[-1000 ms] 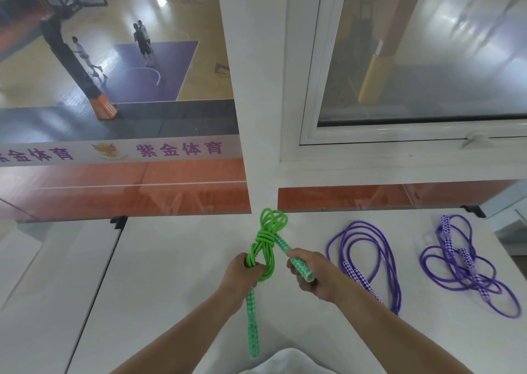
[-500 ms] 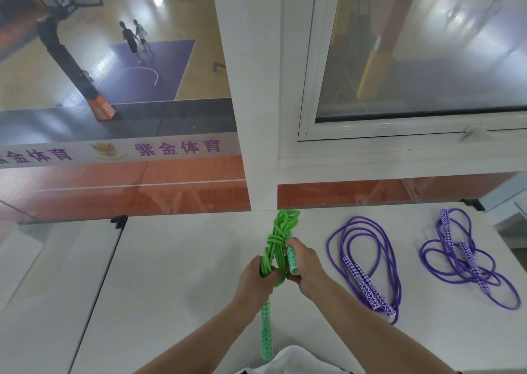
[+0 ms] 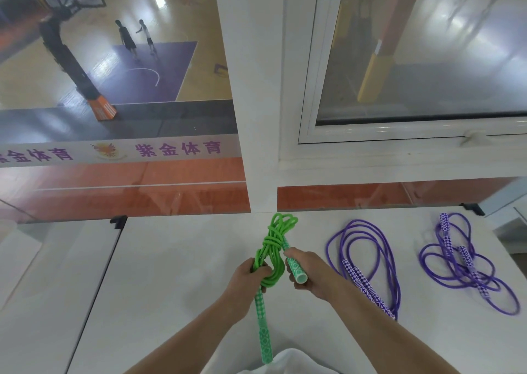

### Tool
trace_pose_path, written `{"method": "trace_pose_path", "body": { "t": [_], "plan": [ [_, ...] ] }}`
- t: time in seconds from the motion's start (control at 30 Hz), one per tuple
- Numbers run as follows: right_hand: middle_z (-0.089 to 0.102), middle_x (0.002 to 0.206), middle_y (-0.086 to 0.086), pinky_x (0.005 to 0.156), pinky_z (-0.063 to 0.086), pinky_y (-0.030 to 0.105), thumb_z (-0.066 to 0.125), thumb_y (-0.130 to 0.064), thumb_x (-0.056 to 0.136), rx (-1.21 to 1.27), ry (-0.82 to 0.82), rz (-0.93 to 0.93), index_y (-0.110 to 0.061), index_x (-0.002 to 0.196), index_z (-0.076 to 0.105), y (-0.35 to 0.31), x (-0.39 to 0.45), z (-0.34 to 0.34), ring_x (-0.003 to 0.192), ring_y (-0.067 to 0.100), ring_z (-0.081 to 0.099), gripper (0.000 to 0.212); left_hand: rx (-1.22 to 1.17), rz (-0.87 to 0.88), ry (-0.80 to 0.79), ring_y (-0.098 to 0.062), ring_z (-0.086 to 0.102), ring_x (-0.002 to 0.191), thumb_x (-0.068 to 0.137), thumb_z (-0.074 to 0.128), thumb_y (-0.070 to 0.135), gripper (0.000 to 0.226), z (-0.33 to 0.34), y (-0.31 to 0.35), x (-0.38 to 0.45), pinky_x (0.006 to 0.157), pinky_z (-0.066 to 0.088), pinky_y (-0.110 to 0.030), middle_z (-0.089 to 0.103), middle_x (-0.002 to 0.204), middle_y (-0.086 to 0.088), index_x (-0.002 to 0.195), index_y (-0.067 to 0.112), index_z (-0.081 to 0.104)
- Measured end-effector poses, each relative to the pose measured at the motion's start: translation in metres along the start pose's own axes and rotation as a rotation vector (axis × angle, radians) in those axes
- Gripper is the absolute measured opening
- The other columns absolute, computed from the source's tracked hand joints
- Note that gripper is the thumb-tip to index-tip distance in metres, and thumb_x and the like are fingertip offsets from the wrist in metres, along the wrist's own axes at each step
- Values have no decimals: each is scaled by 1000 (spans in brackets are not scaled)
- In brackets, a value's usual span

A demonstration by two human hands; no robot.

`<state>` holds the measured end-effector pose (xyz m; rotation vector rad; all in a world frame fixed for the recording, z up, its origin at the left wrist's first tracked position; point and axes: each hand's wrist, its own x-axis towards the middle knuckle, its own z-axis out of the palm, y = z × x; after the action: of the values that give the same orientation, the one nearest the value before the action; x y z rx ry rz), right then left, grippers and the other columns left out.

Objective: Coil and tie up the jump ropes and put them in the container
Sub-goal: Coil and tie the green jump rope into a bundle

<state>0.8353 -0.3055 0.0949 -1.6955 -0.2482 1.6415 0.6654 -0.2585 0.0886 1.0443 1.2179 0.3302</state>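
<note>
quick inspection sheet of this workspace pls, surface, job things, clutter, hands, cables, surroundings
surface: white table, seam on the left.
job's things: green rope bundled with a wrap, held above the table; near purple rope and far purple rope lie loose on it; no container seen.
clutter: nothing seen.
grippers: left hand grips the green coils; right hand grips one green handle.
cables: nothing seen.
surroundings: window overlooking a basketball court.

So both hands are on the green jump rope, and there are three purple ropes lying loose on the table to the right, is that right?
Not quite: the head view shows two purple ropes, not three, one nearer the hands and one farther right. The rest holds: the left hand and the right hand both grip the green jump rope, and the purple ropes lie loose on the table.
</note>
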Motion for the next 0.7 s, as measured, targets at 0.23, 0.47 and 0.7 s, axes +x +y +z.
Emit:
{"method": "trace_pose_path", "body": {
  "t": [0.23,0.47,0.7],
  "plan": [
    [57,74,4,49,34,28,54,-28,98,-995,109,-248,-14,77,53,7,8,-20,63,21,53,25,-342,-68,-154,-20,50,63,99,49,-2,14,-14,19,-2,54,40,-30,58,78,-13,101,-4,62],
    [67,98,6,67,43,29,53,-34,95,-1362,147,-208,-13,110,69,13,19,-26,89,27,65,31,-437,-16,-1,-18,45,64,103,44,0,20,-31,26,11,57,38,-31,57,82,-13,108,-6,62],
    [68,103,5,74,51,33,53,-33,97,-1438,406,-209,-15,112,66,13,19,-52,97,28,68,26,-449,-20,82,-17,47,57,102,44,-2,19,-47,35,17,53,37,-30,58,75,-12,95,-5,61]
  ]
}}
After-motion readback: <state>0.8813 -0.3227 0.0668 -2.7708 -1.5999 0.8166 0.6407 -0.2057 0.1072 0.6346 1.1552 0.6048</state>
